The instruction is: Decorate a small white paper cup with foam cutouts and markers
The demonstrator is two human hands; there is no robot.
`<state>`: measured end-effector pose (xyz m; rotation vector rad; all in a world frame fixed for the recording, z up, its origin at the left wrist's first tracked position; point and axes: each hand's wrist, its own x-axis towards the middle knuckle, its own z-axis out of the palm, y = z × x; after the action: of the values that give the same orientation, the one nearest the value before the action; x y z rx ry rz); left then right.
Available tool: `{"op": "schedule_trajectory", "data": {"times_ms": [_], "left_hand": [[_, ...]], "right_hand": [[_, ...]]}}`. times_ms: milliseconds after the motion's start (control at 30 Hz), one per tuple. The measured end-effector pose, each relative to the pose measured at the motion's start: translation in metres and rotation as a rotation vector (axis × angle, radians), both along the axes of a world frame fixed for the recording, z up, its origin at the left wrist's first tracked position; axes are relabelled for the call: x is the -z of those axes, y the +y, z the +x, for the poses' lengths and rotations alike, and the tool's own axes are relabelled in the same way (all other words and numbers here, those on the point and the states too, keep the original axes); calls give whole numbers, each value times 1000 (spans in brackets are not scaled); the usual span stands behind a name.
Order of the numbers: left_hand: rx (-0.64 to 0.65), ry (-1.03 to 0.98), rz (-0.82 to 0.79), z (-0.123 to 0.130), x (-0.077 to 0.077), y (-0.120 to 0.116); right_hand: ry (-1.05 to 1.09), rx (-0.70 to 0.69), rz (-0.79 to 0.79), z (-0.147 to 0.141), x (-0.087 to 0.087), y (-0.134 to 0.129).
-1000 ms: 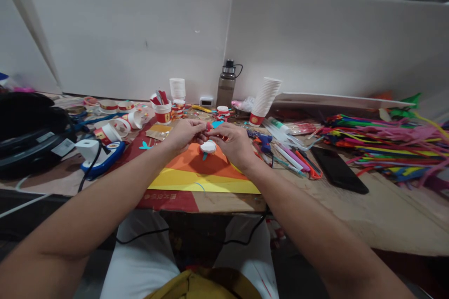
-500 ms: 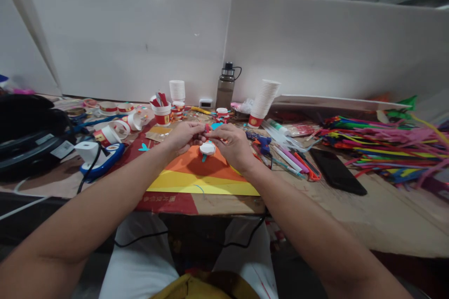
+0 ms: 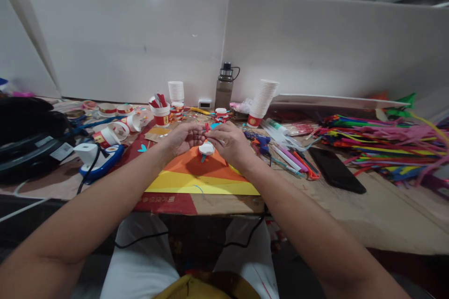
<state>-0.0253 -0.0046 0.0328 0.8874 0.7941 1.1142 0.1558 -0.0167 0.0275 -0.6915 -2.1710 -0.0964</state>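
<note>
My left hand (image 3: 187, 138) and my right hand (image 3: 227, 141) meet above the orange and yellow paper (image 3: 196, 180). A small red piece (image 3: 206, 127) stands between the fingertips. The right thumb and forefinger are pinched on it. The left fingers are curled beside it, palm partly up; whether they grip anything is too small to tell. Just below the hands, a small white round piece (image 3: 206, 148) with a blue-green tab sits on the orange part of the paper.
Behind are a water bottle (image 3: 224, 88), a tall cup stack (image 3: 262, 103) and a cup of red pieces (image 3: 161, 115). Rightward lie a blue glue gun (image 3: 263, 144), pens, a black phone (image 3: 336, 170) and pipe cleaners (image 3: 382, 142). A power strip (image 3: 105, 163) is at left.
The fingers of my left hand have loosened and spread a little from the red piece. The red piece shows more upright at my right fingertips.
</note>
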Motion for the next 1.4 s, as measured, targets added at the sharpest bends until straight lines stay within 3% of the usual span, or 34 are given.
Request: {"op": "schedule_trajectory", "data": {"times_ms": [100, 200, 333, 900, 1400], "left_hand": [[-10, -18, 18, -1, -3, -1], [66, -3, 103, -2, -4, -2], [103, 2, 163, -5, -2, 1], [86, -35, 172, -10, -3, 4], [45, -51, 187, -8, -1, 7]], "right_hand": [[-40, -4, 28, 0, -4, -3], [-38, 12, 30, 1, -7, -5], [23, 34, -56, 1, -7, -6], [51, 48, -66, 2, -8, -9], [86, 43, -191, 1, -10, -10]]}}
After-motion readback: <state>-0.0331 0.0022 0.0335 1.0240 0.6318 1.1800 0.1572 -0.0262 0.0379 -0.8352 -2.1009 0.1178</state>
